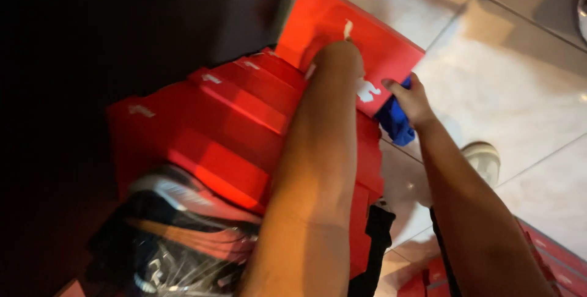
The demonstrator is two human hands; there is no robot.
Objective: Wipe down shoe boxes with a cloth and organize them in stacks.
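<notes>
Blue cloth (395, 123) sits bunched in the right hand (413, 98), fingers curled tight around it and the thumb pressed over the top, so the hand is closed on the cloth rather than spread. Cloth and knuckles lie against the lower right edge of a red shoebox lid (351, 40), which is tilted up on top of the stack. The left hand (347, 28) is almost entirely hidden behind its own forearm; the arm reaches to the upper middle of that same lid, and I cannot tell whether the fingers are flat, spread or gripping. Judged from this, the wiping or handling of the top box is under way: cloth is at the lid, both arms are on it, and the boxes beneath show no hand on them. Just left of the hands, a stack of red boxes (226, 126) steps down toward the body. Nearer the body, below the left forearm, a sports shoe (183, 196) rests above clear plastic wrapping (177, 269). Right of the right hand, pale floor tiles (520, 83); a white shoe toe (483, 156) stands beside the right forearm. More red boxes (550, 257) lie lower right. Dark shelving (92, 34) closes in far left, crowding the stack.
</notes>
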